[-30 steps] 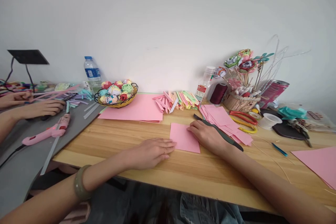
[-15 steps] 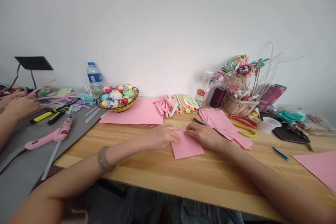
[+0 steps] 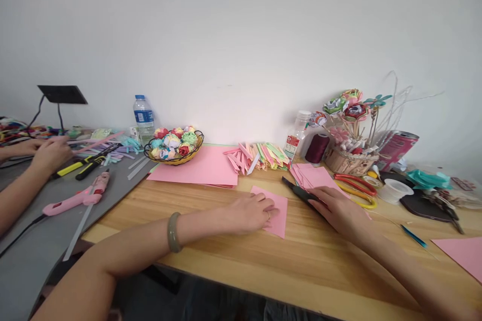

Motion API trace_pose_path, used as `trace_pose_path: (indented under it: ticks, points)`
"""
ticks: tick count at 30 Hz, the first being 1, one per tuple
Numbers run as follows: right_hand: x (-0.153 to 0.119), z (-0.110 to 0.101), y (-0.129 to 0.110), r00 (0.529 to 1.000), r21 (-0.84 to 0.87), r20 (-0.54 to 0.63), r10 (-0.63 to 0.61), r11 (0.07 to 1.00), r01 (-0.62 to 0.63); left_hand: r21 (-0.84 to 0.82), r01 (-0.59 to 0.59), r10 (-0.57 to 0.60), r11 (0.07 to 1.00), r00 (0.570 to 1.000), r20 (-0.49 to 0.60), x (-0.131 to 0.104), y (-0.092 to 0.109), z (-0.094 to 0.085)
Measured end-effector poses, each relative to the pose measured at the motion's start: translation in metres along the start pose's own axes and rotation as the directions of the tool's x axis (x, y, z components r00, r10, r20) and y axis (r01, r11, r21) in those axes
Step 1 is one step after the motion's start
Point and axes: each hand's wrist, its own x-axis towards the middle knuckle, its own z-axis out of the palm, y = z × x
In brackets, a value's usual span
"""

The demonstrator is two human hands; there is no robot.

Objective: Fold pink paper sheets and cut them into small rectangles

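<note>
My left hand (image 3: 253,212), with a bangle on the wrist, lies on a square of pink paper (image 3: 279,218) near the table's middle, its fingers over the sheet. To the right, my right hand (image 3: 337,210) is closed on the handle of a dark tool (image 3: 301,191), perhaps scissors or a cutter, whose narrow end points up and left. The tool lies beside and partly over a stack of pink paper pieces (image 3: 314,174). The palm hides its lower part.
Behind stand a basket of paper flowers (image 3: 175,160), a pile of folded strips (image 3: 259,158), a bottle (image 3: 295,135) and maroon thread (image 3: 317,148). Red-handled pliers (image 3: 356,183) lie right. At left are a pink glue gun (image 3: 77,198) and another person's hands (image 3: 50,155).
My right hand has left the pink square and moved right onto the dark tool. My left hand has slid over the square, which is turned slightly. The view has shifted a little.
</note>
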Motion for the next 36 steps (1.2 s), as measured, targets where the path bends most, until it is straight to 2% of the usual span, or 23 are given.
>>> trace_pose_path:
  ticks: [4,7,11,14,16,18,21,29,32,36]
  points:
    - [-0.028,0.007,0.002,0.996,-0.145,0.014,0.092,0.985,-0.089,-0.033,0.193,-0.192,0.981,0.981,0.015,0.009,0.005,-0.001]
    - [-0.034,0.014,-0.001,0.993,-0.223,0.031,0.110,0.970,-0.100,-0.071,0.240,-0.239,0.968,0.971,0.023,0.015,0.004,0.000]
    - [-0.029,0.017,-0.001,0.995,-0.224,0.042,0.091,0.971,-0.079,-0.109,0.303,-0.301,0.947,0.953,0.041,0.018,0.001,0.003]
    - [-0.024,0.013,-0.004,0.994,-0.219,0.068,0.082,0.973,-0.065,-0.162,0.294,-0.289,0.942,0.956,0.056,0.017,-0.002,0.010]
    - [-0.024,0.006,-0.008,0.990,-0.203,0.070,0.119,0.974,-0.103,-0.216,0.281,-0.269,0.935,0.960,0.083,0.016,-0.004,0.017]
    - [-0.028,-0.004,-0.013,0.986,-0.146,0.074,0.150,0.980,-0.138,-0.269,0.284,-0.262,0.920,0.958,0.115,0.016,-0.007,0.025]
    - [-0.042,-0.019,-0.019,0.988,-0.010,0.113,0.107,0.994,-0.107,-0.309,0.289,-0.259,0.906,0.956,0.138,0.015,-0.010,0.033]
    - [-0.111,-0.034,-0.019,0.963,0.156,0.265,0.045,0.984,-0.089,-0.310,0.270,-0.237,0.912,0.961,0.140,0.015,-0.009,0.031]
    - [-0.118,-0.037,-0.024,0.950,0.160,0.309,0.049,0.982,-0.103,-0.303,0.253,-0.227,0.919,0.967,0.119,0.015,-0.010,0.035]
    - [-0.110,-0.038,-0.033,0.953,0.184,0.295,0.065,0.975,-0.123,-0.294,0.256,-0.233,0.921,0.966,0.112,0.015,-0.010,0.037]
